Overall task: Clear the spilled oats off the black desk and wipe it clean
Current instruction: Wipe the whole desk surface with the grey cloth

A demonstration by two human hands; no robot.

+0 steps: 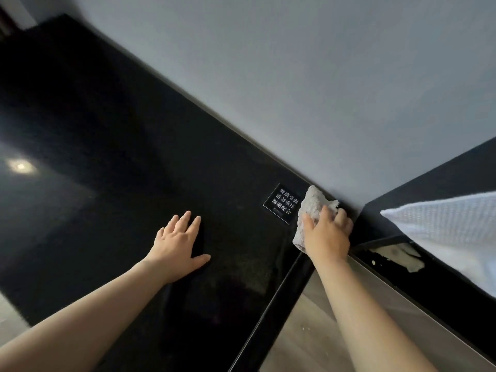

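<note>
The desk was a long black slab with a glossy top that mirrored a round patch of light near its left end. Its far edge ran tight along a grey wall. A small black label with white characters lay flat on it near the far right corner. The cloth was a pale, fluffy, crumpled rag. It sat bunched in that corner, touching the wall and just beside the label, held down on the desk by the right grip.
</note>
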